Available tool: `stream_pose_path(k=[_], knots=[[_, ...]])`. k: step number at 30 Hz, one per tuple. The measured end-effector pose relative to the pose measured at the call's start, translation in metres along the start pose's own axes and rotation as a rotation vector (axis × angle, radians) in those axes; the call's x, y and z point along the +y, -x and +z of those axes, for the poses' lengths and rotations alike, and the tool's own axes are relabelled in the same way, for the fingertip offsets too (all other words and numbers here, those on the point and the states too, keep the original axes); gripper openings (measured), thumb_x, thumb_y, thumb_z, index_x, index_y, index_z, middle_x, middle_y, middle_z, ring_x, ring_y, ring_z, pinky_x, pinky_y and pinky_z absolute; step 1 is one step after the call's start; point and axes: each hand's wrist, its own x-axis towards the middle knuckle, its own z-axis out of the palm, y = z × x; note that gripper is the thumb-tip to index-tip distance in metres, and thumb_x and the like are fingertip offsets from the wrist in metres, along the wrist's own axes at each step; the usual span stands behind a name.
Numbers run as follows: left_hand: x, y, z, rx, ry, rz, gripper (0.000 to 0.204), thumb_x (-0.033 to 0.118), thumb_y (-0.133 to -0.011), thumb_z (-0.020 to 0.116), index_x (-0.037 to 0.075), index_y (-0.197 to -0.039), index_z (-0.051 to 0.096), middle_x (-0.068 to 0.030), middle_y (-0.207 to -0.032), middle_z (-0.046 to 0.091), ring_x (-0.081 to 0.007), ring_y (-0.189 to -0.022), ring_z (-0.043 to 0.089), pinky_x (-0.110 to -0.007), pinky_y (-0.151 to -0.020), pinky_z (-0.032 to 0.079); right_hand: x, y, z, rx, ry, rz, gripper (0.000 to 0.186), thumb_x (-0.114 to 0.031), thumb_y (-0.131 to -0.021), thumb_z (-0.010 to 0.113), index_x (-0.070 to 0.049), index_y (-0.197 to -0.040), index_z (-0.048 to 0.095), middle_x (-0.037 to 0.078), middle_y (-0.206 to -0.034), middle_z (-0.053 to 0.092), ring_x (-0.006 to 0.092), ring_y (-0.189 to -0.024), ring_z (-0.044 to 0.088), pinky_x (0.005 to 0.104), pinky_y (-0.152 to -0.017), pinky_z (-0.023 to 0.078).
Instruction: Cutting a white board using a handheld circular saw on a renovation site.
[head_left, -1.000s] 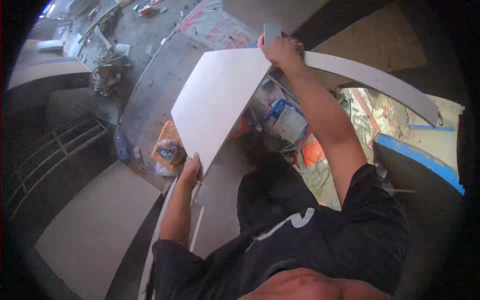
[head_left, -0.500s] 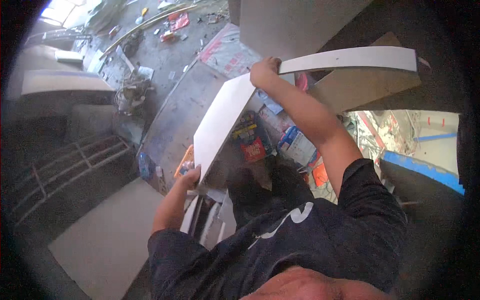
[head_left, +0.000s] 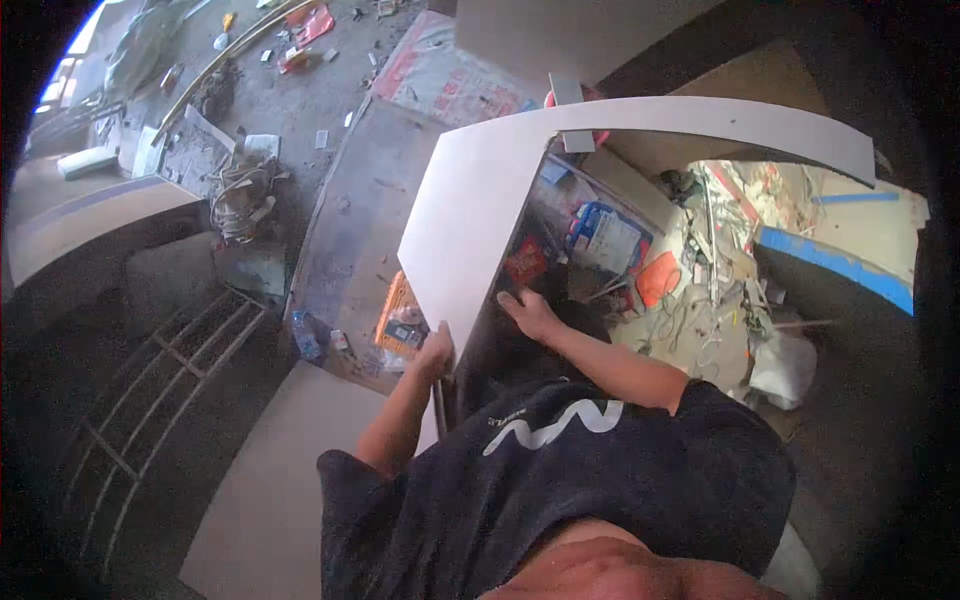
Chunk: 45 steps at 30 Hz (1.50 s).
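Observation:
A white board [head_left: 470,200] with a wide section and a long narrow arm stands tilted in front of me. My left hand [head_left: 436,352] grips its lower end, with fingers closed on the edge. Just beside the right edge of the wide section is my right hand [head_left: 530,312], fingers apart and holding nothing; whether a fingertip touches the board I cannot tell. A small grey strip [head_left: 566,90] crosses the board near its inner corner. Below the board's lower left edge lies an orange tray [head_left: 396,310] with small items in it.
A dusty panel surface [head_left: 345,225] extends under the board. A blue-and-white package [head_left: 608,240] and an orange-red piece [head_left: 658,278] lie to the right, near scattered debris. At left stand a metal rack [head_left: 180,370] and coiled cable [head_left: 240,200]. Blue tape [head_left: 840,265] edges a panel at right.
My right hand has let go of the board's inner corner and come down toward my body. The board has shifted right, its narrow arm now sloping down, and my left hand has moved right with it.

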Motion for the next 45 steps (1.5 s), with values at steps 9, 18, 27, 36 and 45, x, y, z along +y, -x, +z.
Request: stream_pose_path(k=[9, 18, 27, 36, 45], knots=[[-0.063, -0.033, 0.014, -0.026, 0.205, 0.069, 0.089, 0.063, -0.100, 0.027, -0.017, -0.133, 0.048, -0.0358, -0.135, 0.053, -0.0436, -0.127, 0.054, -0.046, -0.107, 0.040, -0.078, -0.020, 0.008, 0.177, 0.101, 0.125, 0.059, -0.047, -0.099, 0.051, 0.008, -0.081, 0.065, 0.035, -0.088, 0.062, 0.0496, -0.093, 0.063, 0.0534, -0.080, 0.048], [0.010, 0.028, -0.053, 0.039, -0.177, 0.057, 0.077, 0.060, -0.097, 0.045, -0.009, -0.132, 0.052, -0.0258, -0.129, 0.059, -0.0389, -0.119, 0.059, -0.040, -0.101, 0.045, -0.117, -0.037, 0.025, 0.105, 0.200, 0.094, 0.064, -0.050, -0.100, 0.043, 0.007, -0.086, 0.067, 0.034, -0.091, 0.064, 0.0485, -0.093, 0.064, 0.0543, -0.084, 0.049], [0.083, 0.051, -0.128, 0.686, -0.212, 0.885, 0.027, 0.015, -0.097, 0.053, 0.007, -0.123, 0.053, -0.0240, -0.109, 0.060, -0.0478, -0.101, 0.060, -0.055, -0.080, 0.049, -0.196, -0.080, 0.055, -0.194, 0.086, -0.039, 0.066, -0.055, -0.099, 0.044, 0.005, -0.097, 0.072, 0.029, -0.100, 0.069, 0.0448, -0.100, 0.067, 0.0519, -0.089, 0.050], [0.128, 0.085, -0.145, 0.837, -0.443, 0.754, 0.020, 0.022, -0.100, 0.047, 0.006, -0.111, 0.055, -0.0237, -0.099, 0.064, -0.0487, -0.090, 0.063, -0.056, -0.073, 0.049, 0.139, -0.052, -0.031, -0.014, 0.475, -0.011, 0.051, -0.045, -0.094, 0.055, -0.011, -0.133, 0.059, 0.019, -0.128, 0.063, 0.0362, -0.119, 0.060, 0.0480, -0.100, 0.047], [0.087, 0.078, -0.177, 1.022, -0.502, 0.585, 0.023, 0.029, -0.101, 0.049, 0.008, -0.105, 0.057, -0.0248, -0.096, 0.067, -0.0491, -0.086, 0.064, -0.057, -0.072, 0.049, 0.295, 0.138, -0.146, 0.230, 0.261, 0.643, 0.035, -0.031, -0.088, 0.067, 0.002, -0.099, 0.073, 0.020, -0.097, 0.072, 0.0319, -0.089, 0.069, 0.0436, -0.077, 0.054]])
